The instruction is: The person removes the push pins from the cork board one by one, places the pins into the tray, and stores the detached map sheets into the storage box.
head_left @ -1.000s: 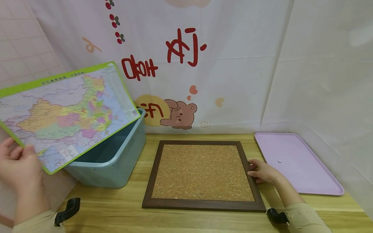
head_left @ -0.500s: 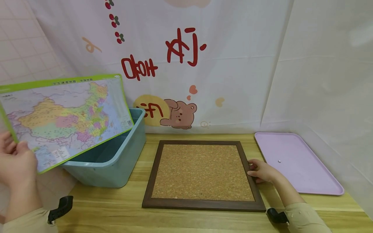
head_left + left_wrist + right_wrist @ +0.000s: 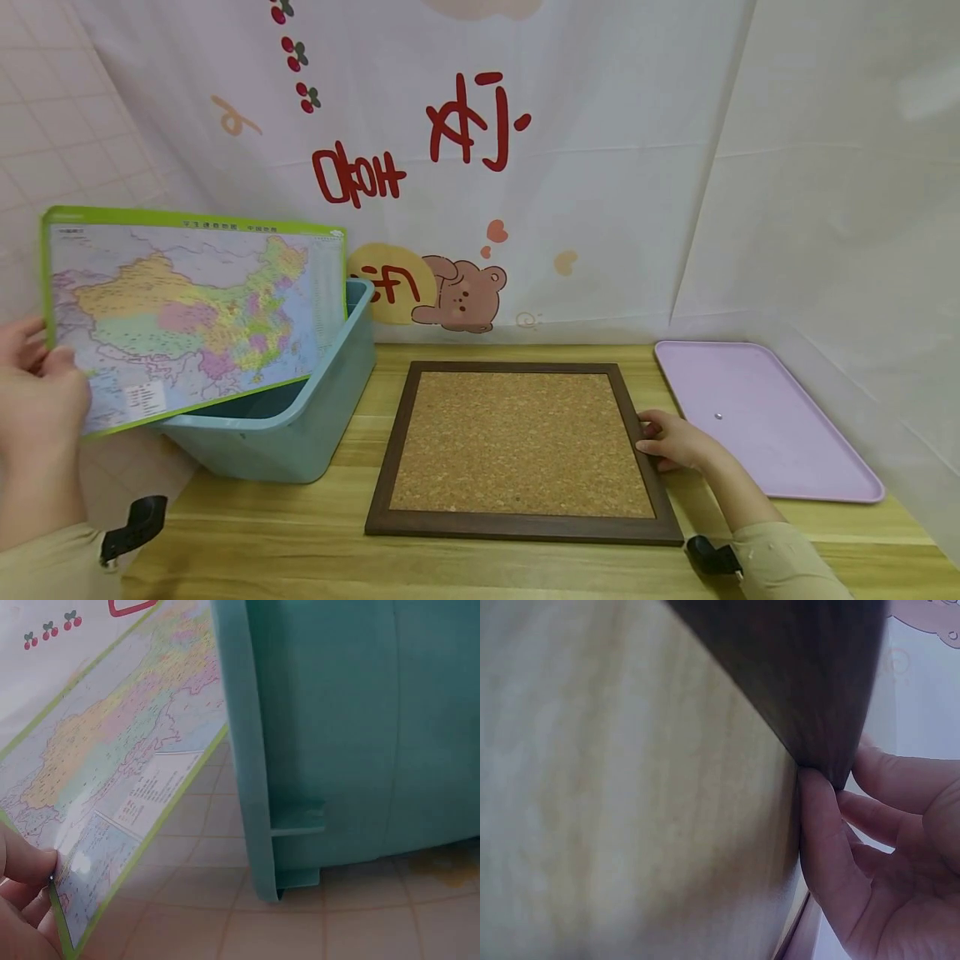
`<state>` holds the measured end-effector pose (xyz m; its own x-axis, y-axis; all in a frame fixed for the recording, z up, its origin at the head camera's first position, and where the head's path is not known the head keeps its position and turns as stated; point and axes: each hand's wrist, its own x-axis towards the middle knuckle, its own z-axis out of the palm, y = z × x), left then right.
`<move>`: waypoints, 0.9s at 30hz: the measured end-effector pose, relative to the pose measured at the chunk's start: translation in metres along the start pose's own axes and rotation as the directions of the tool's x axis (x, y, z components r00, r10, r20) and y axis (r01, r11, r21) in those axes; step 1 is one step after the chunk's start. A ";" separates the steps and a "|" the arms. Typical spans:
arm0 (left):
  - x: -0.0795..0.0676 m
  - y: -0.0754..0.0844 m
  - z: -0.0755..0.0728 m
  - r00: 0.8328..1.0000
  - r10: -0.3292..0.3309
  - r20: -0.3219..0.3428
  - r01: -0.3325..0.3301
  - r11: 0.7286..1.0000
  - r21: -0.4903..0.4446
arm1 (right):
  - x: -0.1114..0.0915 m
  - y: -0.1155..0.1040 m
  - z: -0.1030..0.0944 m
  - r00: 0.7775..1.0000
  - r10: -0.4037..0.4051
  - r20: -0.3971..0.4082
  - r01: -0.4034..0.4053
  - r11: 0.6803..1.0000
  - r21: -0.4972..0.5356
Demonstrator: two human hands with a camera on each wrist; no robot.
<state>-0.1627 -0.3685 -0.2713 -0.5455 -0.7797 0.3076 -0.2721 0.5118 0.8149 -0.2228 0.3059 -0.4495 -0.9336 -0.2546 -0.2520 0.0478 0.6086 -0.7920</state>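
My left hand (image 3: 41,400) pinches the lower left edge of a green-bordered map sheet (image 3: 187,317) between thumb and curled fingers. The map tilts over the mouth of a blue-green plastic bin (image 3: 330,417), its right end hanging inside the rim. In the left wrist view the thumb presses on the map (image 3: 112,750) beside the bin wall (image 3: 337,735). At the right edge of a brown-framed cork board (image 3: 517,450), my right hand (image 3: 678,442) grips the frame. The right wrist view shows its digits on both sides of the dark frame edge (image 3: 810,690).
A light purple tray (image 3: 757,417) lies on the wooden table (image 3: 337,558) to the right, behind the right forearm. A white printed cloth (image 3: 600,208) hangs behind the table. Beyond the bin, the left wrist view shows tiled flooring or cloth (image 3: 195,900).
The map has turned clockwise and its top right corner has dropped toward the bin. My left hand has shifted slightly left with it. The right hand and cork board stay put.
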 end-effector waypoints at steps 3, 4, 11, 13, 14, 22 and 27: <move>0.003 0.003 -0.001 1.000 0.014 0.028 -0.014 1.000 0.016 | 0.000 0.001 0.000 1.000 -0.008 0.004 0.008 1.000 -0.008; 0.003 0.004 -0.002 0.999 0.020 0.036 -0.021 1.000 0.022 | 0.000 0.001 0.000 1.000 -0.001 -0.002 0.001 1.000 -0.002; 0.012 0.010 -0.005 0.995 0.059 0.078 -0.065 0.996 0.067 | 0.000 0.000 0.000 1.000 -0.005 0.001 0.005 1.000 -0.012; 0.015 0.011 -0.006 0.993 0.071 0.090 -0.078 0.994 0.078 | 0.000 0.000 0.000 1.000 -0.003 0.000 0.003 1.000 -0.011; 0.017 0.012 -0.006 0.992 0.082 0.091 -0.090 0.992 0.087 | 0.000 0.000 0.000 1.000 -0.001 -0.001 0.001 1.000 -0.010; 0.028 0.028 -0.009 0.981 0.141 0.131 -0.158 0.979 0.132 | 0.000 0.000 -0.001 1.000 -0.006 0.001 0.006 1.000 -0.017; 0.031 0.034 -0.009 0.968 0.199 0.152 -0.221 0.965 0.142 | 0.000 0.000 0.000 1.000 -0.005 -0.001 0.005 1.000 -0.023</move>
<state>-0.1814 -0.3785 -0.2293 -0.7031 -0.5979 0.3850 -0.2549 0.7173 0.6484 -0.2233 0.3059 -0.4490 -0.9340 -0.2573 -0.2478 0.0350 0.6245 -0.7803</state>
